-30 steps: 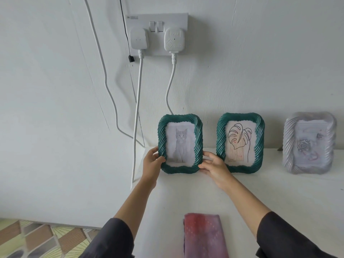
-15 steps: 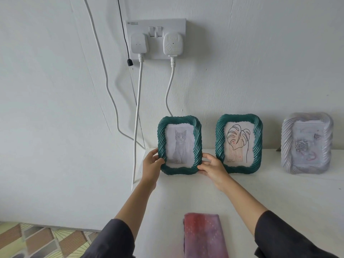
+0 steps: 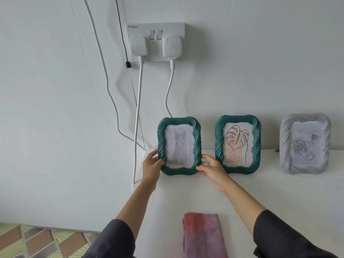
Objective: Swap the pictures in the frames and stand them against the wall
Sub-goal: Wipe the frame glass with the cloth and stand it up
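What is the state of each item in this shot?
Green cat frame: upright, held at both sides.
Left hand: grips its left edge.
Right hand: grips its right edge.
Green leaf frame: standing upright, untouched.
Pale rose frame: standing, untouched.
White plugs: both in the wall socket.
Pink cloth: folded flat on the table.

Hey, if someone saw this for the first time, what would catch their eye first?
The green cat frame at the wall, gripped by the left hand and right hand at its lower sides. To its right stand a green leaf frame and a pale frame.
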